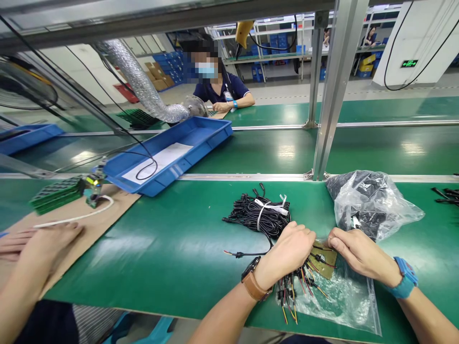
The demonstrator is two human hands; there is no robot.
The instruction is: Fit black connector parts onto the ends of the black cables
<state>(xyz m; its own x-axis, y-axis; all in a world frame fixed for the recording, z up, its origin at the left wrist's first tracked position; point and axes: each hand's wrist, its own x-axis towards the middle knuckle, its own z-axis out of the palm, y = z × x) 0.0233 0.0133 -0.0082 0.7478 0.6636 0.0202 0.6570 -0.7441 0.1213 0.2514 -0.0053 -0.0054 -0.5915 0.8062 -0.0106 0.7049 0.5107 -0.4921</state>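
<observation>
A coiled bundle of black cables (268, 217), tied with white bands, lies on the green bench. My left hand (292, 248) is closed at its near side, with black cables coming out from under the fingers. Cable ends with bare red and yellow wires (292, 291) fan out below that hand. Just to the right, my right hand (353, 251) is pinched closed; its fingertips hide what they hold. A dark cable runs between the two hands. Beneath them lies a clear plastic bag (351, 306) with a brownish square patch (324, 263).
Behind my right hand sits a clear bag of black parts (373, 200). A blue tray (165, 162) with paper rests at the left, near green boards (57, 193) and a person's hand (57, 239). A metal post (330, 95) rises ahead; a masked person (218, 91) sits opposite.
</observation>
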